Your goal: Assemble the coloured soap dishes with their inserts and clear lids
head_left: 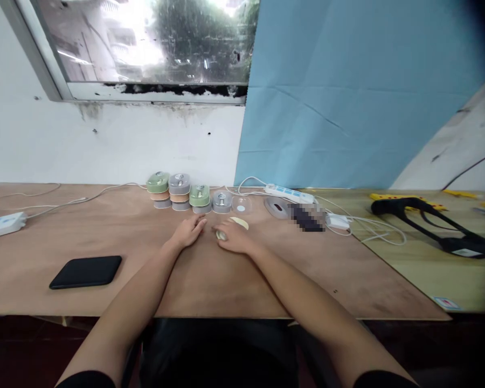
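My left hand [189, 230] lies flat on the brown wooden table [186, 280], fingers stretched toward a row of small round containers. My right hand [235, 238] rests beside it, fingers curled around a small pale round object [221, 235]. A cream-coloured round lid [240, 222] lies just beyond my right hand. The containers stand at the back: a green-topped stack [158, 188], a grey-topped stack [179, 191], a green-lidded one [200, 198] and a grey one [222, 201]. A clear round lid [241, 205] lies next to them.
A black flat device [86, 271] lies front left. A white power strip [2, 224] sits at the far left, another [290, 193] at the back with cables and a charger [338, 221]. A black strap [432, 222] lies on the lighter table at the right. Wall and blue sheet behind.
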Action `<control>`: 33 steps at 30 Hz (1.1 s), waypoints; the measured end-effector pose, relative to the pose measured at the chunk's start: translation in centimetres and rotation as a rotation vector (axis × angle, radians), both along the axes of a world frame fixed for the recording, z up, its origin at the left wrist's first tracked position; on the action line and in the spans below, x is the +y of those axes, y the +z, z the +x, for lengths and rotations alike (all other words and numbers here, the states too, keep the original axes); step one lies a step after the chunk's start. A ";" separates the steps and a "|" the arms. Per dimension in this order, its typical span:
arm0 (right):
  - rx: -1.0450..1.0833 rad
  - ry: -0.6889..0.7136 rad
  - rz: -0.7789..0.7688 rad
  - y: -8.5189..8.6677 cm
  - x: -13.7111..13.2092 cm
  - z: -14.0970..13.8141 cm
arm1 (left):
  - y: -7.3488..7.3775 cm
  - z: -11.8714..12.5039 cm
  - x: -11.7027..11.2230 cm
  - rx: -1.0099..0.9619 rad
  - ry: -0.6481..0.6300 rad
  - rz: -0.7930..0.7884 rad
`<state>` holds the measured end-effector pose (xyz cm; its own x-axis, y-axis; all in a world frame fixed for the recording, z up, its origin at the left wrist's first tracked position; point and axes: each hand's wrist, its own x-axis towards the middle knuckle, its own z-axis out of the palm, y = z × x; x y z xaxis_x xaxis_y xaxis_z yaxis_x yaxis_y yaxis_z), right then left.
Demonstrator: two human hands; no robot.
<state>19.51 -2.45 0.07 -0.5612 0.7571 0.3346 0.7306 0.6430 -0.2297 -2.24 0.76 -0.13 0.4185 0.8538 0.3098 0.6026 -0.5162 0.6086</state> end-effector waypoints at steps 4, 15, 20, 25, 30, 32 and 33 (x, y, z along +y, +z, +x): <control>0.128 -0.112 -0.063 -0.6 2.1 4.4 | 0.1 0.0 -0.1 -0.005 -0.002 -0.016; 0.060 -0.288 0.070 -1.2 4.0 8.6 | -0.1 0.0 0.0 -0.010 -0.003 -0.026; 0.054 -0.321 0.091 -1.4 4.5 9.0 | 0.0 0.0 0.0 -0.008 -0.010 -0.032; 0.095 -0.332 0.056 -1.8 4.7 9.6 | 0.1 0.0 0.0 -0.003 -0.014 -0.022; 0.108 -0.322 0.104 -1.9 4.9 9.8 | 0.1 0.0 0.0 0.007 -0.015 -0.024; 0.090 -0.361 0.143 -1.9 5.0 9.9 | 0.2 0.1 0.0 0.014 -0.014 -0.015; 0.075 -0.393 0.157 -1.9 5.0 9.9 | 0.2 0.1 0.0 0.016 -0.016 -0.010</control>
<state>29.37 2.56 -1.86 -0.2101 0.8452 0.4914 0.9120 0.3505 -0.2130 -2.18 0.73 0.03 0.4367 0.8500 0.2947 0.6044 -0.5198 0.6038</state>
